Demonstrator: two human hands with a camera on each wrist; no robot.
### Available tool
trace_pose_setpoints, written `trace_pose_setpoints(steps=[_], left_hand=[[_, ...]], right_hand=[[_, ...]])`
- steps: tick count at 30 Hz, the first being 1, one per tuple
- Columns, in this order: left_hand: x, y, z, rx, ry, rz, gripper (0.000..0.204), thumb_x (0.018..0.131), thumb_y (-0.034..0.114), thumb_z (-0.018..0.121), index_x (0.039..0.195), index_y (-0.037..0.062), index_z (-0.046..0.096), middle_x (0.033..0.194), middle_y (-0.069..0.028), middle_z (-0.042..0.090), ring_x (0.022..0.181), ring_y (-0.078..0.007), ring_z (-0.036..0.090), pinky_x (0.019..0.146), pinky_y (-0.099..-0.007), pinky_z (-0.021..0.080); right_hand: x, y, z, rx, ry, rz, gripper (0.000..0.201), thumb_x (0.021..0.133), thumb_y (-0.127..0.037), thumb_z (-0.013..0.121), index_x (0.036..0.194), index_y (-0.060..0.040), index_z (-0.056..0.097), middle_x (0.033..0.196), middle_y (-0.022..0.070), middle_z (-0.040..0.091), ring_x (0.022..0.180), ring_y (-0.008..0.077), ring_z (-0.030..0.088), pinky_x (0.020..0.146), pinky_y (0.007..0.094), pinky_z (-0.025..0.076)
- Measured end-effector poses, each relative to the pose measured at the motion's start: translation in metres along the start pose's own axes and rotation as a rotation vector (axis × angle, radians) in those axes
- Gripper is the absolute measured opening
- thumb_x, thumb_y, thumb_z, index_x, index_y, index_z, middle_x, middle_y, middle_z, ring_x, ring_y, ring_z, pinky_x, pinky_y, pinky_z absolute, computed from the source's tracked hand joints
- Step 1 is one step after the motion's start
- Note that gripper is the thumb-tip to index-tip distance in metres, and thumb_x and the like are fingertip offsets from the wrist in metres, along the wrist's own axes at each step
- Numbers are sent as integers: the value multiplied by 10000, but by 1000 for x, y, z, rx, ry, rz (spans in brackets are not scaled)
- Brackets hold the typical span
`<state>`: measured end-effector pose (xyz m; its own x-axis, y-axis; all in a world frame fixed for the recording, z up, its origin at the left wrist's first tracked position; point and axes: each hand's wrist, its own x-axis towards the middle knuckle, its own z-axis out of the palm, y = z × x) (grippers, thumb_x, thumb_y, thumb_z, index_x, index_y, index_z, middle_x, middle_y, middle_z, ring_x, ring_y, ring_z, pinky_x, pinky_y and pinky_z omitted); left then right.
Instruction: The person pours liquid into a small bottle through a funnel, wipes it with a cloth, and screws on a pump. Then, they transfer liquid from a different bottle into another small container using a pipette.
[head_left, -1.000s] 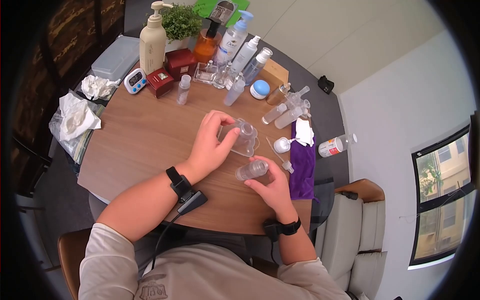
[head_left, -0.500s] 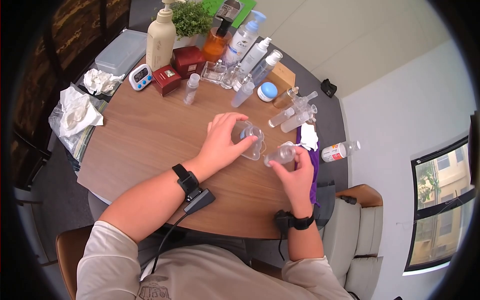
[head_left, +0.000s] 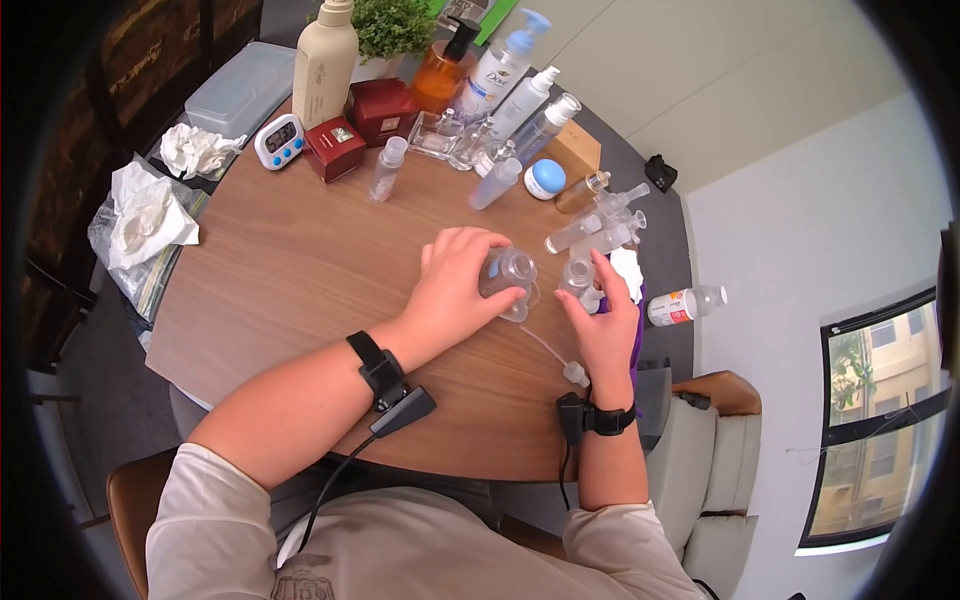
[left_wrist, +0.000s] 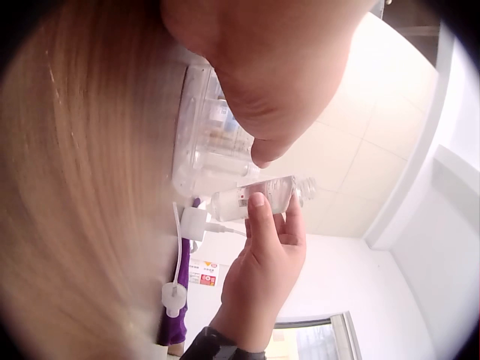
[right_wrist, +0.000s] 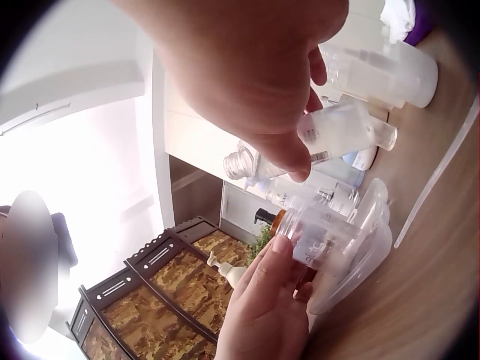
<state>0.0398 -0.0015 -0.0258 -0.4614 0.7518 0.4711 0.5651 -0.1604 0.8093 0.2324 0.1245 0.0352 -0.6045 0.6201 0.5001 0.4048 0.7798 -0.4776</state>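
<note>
My left hand point(head_left: 478, 268) grips a clear open-necked bottle point(head_left: 510, 270) that sits in a clear plastic shell point(right_wrist: 365, 247) at the middle of the round wooden table point(head_left: 280, 280). My right hand point(head_left: 588, 288) pinches a small clear bottle point(head_left: 577, 274) with a printed label just right of it, the two bottles close together. The right wrist view has the small bottle point(right_wrist: 341, 131) tilted on its side above the shell, in my right fingers. From the left wrist, that bottle point(left_wrist: 262, 196) shows beside the shell point(left_wrist: 202, 142).
Pump and spray bottles point(head_left: 500, 75), two red boxes point(head_left: 380, 108), a timer point(head_left: 279, 140) and small vials crowd the far side. Crumpled tissues point(head_left: 150, 215) lie at the left. A loose pump tube point(head_left: 573, 372), a purple cloth point(head_left: 640, 320) and a labelled bottle point(head_left: 680, 302) are at the right.
My right hand lifted the small bottle from the table near me and carried it up and right, next to the bottle in my left hand. The left hand stayed on the shell.
</note>
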Motion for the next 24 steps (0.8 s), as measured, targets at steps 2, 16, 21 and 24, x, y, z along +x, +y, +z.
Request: trace_pose_setpoints(steps=[2,16,21,24], left_hand=[[-1,2,0,9,-6,-12,576,819,306,882,1287,92,625,1305,-94,625,1293,-319,511,1096,-454,364],[1,1,4,-29,-22,-34,556,809,242,892,1262,95,604,1275,-86,631,1263,-329,516,1062,-455,372],[3,2,5,-27,-24,-57,567,792,238,900,1260,108,607,1268,-76,636,1258,-326,516,1066,-455,365],[5,3,6,-28,-22,-44,572,781,239,906,1259,115,617,1275,-71,641,1259,-327,515,1068,-454,365]], right_hand=[[1,2,3,42,15,62,607,786,-102,915,1317,-18,632,1172,153,765,1069,239,740,941,353,557],[-10,11,23,116,60,59,493,796,-53,890,1217,-19,636,1189,140,721,1155,246,696,986,354,549],[-11,10,23,27,43,-11,495,763,-46,889,1204,-36,663,1198,137,706,1188,302,667,1011,395,535],[-11,11,23,9,48,-28,497,755,-44,890,1202,-46,675,1198,133,708,1189,312,664,1012,404,534]])
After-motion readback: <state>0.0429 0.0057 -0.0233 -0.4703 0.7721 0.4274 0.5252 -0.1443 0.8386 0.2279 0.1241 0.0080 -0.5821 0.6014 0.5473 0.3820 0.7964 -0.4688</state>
